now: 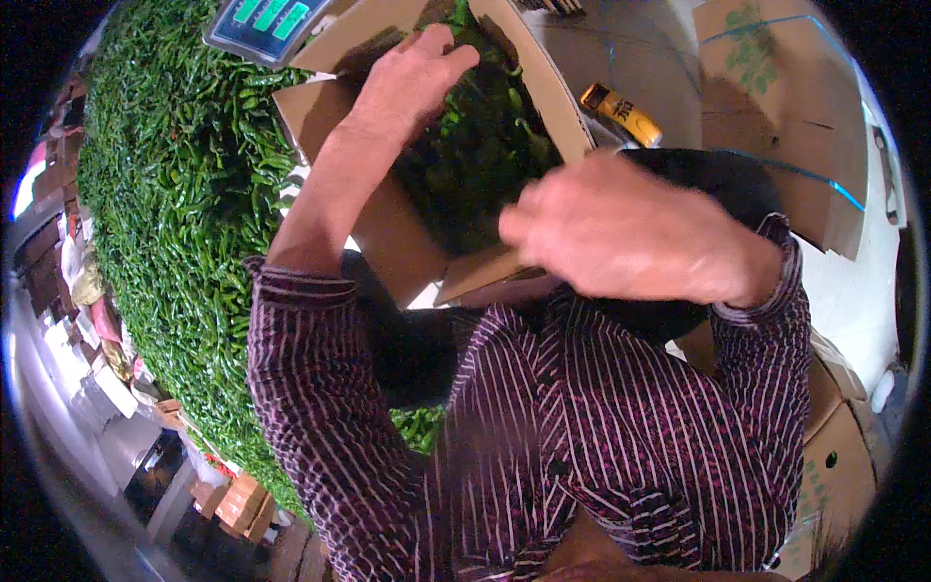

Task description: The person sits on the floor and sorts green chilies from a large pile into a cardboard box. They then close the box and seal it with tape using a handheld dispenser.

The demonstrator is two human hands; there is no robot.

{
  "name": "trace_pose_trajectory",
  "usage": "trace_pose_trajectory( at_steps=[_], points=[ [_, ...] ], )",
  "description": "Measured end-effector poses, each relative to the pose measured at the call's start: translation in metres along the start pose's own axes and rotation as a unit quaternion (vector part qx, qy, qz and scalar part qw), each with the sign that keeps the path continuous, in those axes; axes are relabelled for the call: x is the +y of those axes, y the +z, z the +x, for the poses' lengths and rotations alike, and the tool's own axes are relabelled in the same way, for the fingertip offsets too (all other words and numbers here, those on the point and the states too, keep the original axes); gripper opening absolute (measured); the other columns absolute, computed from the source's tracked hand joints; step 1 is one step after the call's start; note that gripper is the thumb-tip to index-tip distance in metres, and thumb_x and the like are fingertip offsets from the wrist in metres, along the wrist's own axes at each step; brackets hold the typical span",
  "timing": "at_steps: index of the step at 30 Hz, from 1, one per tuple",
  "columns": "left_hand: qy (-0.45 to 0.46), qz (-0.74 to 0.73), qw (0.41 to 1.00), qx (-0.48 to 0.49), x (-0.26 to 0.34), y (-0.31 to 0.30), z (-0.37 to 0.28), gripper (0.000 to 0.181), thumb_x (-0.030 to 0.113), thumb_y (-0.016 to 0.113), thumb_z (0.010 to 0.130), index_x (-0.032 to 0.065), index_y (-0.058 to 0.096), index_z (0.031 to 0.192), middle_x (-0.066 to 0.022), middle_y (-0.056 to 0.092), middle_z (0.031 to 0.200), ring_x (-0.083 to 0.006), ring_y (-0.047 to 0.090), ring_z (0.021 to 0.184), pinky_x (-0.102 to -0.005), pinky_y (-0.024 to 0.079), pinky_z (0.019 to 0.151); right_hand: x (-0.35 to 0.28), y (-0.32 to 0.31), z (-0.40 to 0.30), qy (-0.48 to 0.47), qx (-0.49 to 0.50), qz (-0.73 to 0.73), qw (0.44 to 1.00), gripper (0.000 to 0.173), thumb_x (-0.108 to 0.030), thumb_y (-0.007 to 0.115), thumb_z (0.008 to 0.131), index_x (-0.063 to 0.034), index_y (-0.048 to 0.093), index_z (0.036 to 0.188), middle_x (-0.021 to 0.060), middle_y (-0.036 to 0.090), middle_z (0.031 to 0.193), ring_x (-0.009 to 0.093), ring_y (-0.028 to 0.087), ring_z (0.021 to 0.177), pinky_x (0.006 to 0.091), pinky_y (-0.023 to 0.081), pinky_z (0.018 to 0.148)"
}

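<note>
An open cardboard box (542,87) with its flaps spread stands before me, part filled with green chili peppers (487,153) that lie in shadow. Over its far left part reaches my left hand (418,80), fingers apart, close above the peppers; nothing shows in it. My right hand (625,229), blurred, is over the near right corner of the box with its fingers curled downward. Whether it holds anything is hidden, since its back faces the camera.
A large heap of green chili peppers (182,182) spreads along the left. A digital scale display (265,25) stands at the box's far left. To the right lie a yellow printed container (622,115) and flattened cardboard (785,109) with blue strapping. Another cardboard box (836,451) is at lower right.
</note>
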State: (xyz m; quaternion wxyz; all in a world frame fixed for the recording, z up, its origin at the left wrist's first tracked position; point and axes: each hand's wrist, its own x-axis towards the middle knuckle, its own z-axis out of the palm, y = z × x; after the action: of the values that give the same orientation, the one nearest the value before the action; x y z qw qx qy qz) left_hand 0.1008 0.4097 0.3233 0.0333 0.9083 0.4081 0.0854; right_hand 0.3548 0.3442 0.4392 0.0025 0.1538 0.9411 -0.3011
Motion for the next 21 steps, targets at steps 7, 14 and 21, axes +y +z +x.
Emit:
trace_pose_trajectory(
  at_steps=[7,14,21],
  points=[
    [-0.018,-0.212,0.967,0.141,0.100,-0.062,-0.038,0.033,-0.008,0.068,0.071,0.0031,0.063,0.101,-0.0125,0.058,0.105,-0.0299,0.063,0.083,-0.0378,0.056,0.072,0.024,-0.062,-0.010,0.271,0.116,0.044,0.955,0.015,-0.015,0.058,0.095,0.0002,0.059,0.098,0.0151,0.059,0.083,0.026,0.058,0.078,0.0419,0.045,0.068],
    [-0.073,-0.303,0.948,-0.062,0.116,-0.026,-0.098,0.029,-0.006,0.068,0.069,0.0031,0.060,0.095,-0.0145,0.058,0.099,-0.0346,0.061,0.093,-0.0408,0.055,0.076,0.027,-0.017,-0.006,0.153,0.171,-0.093,0.969,0.025,-0.021,0.064,0.090,-0.0050,0.063,0.109,0.0140,0.067,0.096,0.036,0.064,0.091,0.0454,0.051,0.079],
    [-0.037,-0.165,0.973,-0.160,0.098,-0.029,-0.087,0.023,0.006,0.068,0.075,0.0087,0.062,0.097,-0.0125,0.061,0.095,-0.0354,0.061,0.092,-0.0434,0.054,0.072,0.031,0.014,-0.011,0.070,0.161,-0.184,0.967,0.020,-0.014,0.065,0.084,-0.0032,0.061,0.101,0.0101,0.060,0.091,0.028,0.059,0.095,0.0384,0.050,0.081]
  ],
)
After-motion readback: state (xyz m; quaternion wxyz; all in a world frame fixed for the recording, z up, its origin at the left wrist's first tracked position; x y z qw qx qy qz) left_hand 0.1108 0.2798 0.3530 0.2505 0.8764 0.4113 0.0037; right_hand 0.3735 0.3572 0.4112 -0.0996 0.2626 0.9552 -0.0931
